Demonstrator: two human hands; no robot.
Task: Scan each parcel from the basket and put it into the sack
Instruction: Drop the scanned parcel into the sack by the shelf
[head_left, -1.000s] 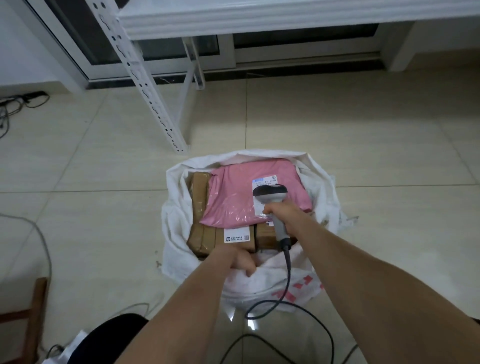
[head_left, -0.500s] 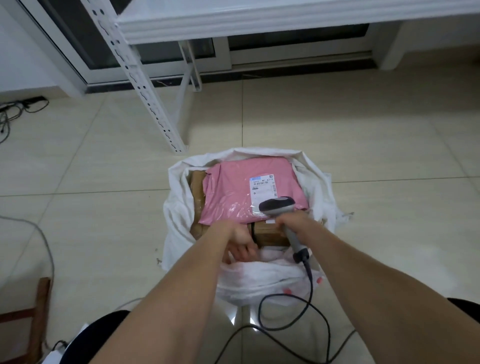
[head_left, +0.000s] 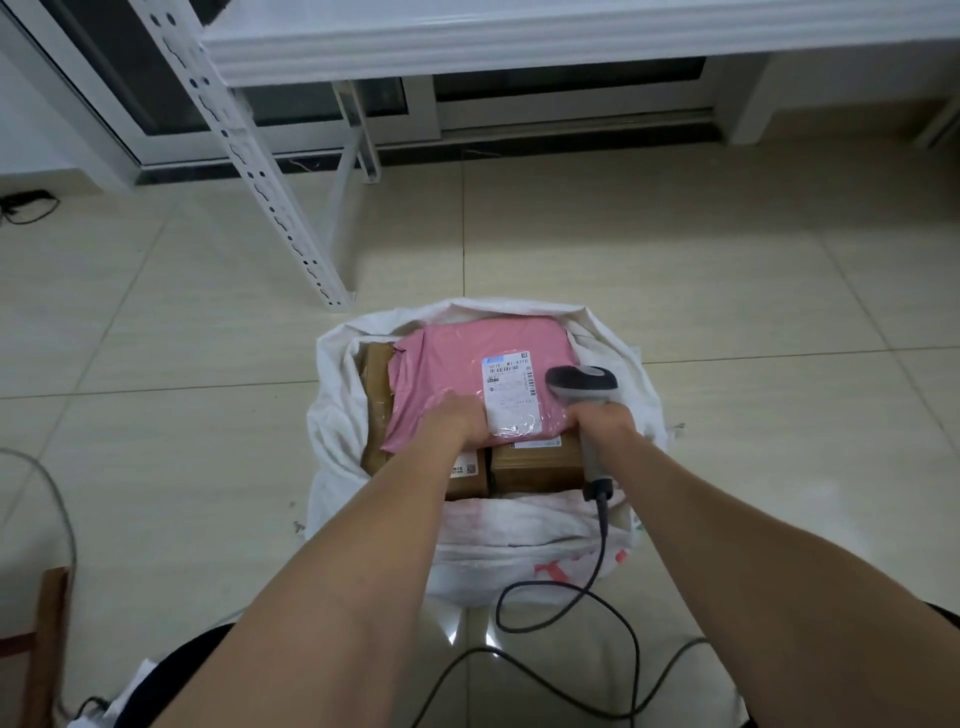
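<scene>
Pink plastic mailer (head_left: 457, 364) on top in the white woven sack (head_left: 335, 415), centre frame.
One mailer over three brown cardboard boxes (head_left: 535, 467) fills the sack nearly rim to rim; bare beige floor tiles (head_left: 779, 312) lie open either side. Left hand (head_left: 457, 422) rests on the mailer's near edge, grip unclear; right hand (head_left: 602, 423) wraps one grey handheld scanner (head_left: 582, 385) at its right edge.
</scene>
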